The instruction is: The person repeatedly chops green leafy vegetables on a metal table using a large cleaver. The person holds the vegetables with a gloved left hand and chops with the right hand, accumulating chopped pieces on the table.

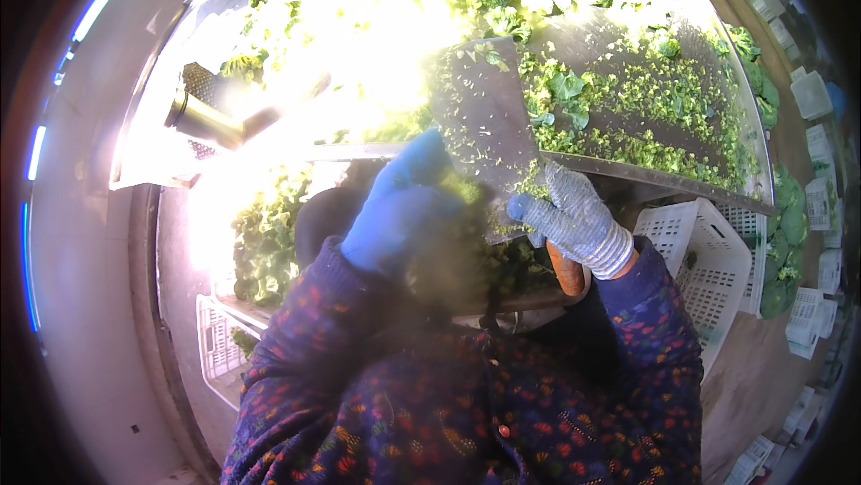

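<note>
My left hand (404, 212), in a blue glove, is raised at the table's near edge. Its fingers are smeared by blur and glare, with a blurred green patch, perhaps a vegetable piece, beside them. To its right my right hand (578, 220), in a grey-white knit glove with blue at the fingertips, is closed. From under its palm comes an orange-brown handle (565, 270); the rest of that tool cannot be made out. A dark flat board (484, 104), sprinkled with green crumbs, slopes from the table between both hands.
Green florets and leaf scraps (664, 95) cover the metal-edged table (664, 178). A dark cylindrical object (206, 122) lies on its left side, in strong glare. White plastic crates (708, 261) stand at right, another crate (224, 342) at lower left. Green heads (785, 225) are piled farther right.
</note>
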The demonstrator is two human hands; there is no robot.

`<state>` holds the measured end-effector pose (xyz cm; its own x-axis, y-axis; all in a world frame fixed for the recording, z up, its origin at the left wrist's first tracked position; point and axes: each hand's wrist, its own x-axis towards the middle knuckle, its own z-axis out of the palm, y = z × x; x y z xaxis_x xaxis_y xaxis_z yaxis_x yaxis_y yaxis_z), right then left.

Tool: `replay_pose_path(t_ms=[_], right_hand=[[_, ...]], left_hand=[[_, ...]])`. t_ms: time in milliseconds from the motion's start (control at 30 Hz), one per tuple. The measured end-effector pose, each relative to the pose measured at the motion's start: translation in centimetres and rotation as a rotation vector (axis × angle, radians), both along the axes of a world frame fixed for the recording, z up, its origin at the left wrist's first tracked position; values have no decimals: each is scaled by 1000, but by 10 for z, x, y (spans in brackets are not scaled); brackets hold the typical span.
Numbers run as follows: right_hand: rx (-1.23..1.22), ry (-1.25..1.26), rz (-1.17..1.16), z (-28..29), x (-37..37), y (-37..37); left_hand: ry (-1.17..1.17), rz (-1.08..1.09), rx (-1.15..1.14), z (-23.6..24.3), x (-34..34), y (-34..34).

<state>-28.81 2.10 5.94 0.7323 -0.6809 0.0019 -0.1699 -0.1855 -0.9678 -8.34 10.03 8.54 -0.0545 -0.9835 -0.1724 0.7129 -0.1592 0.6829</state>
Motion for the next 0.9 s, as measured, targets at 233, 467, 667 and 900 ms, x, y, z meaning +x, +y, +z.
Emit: replay_pose_path(t_ms=[233,467,667,900], right_hand=[[-244,-11,149,4,9,-2],[430,102,181,8,5,-9],[765,-186,107,6,-1,-10],[547,-142,94,25,-7,-16]], left_hand=[[-468,-155,56,4,13,1],[-582,-154,120,10,16,4],[-263,-208,0,18,17,-9],[-341,-104,-5,23,24,-8]])
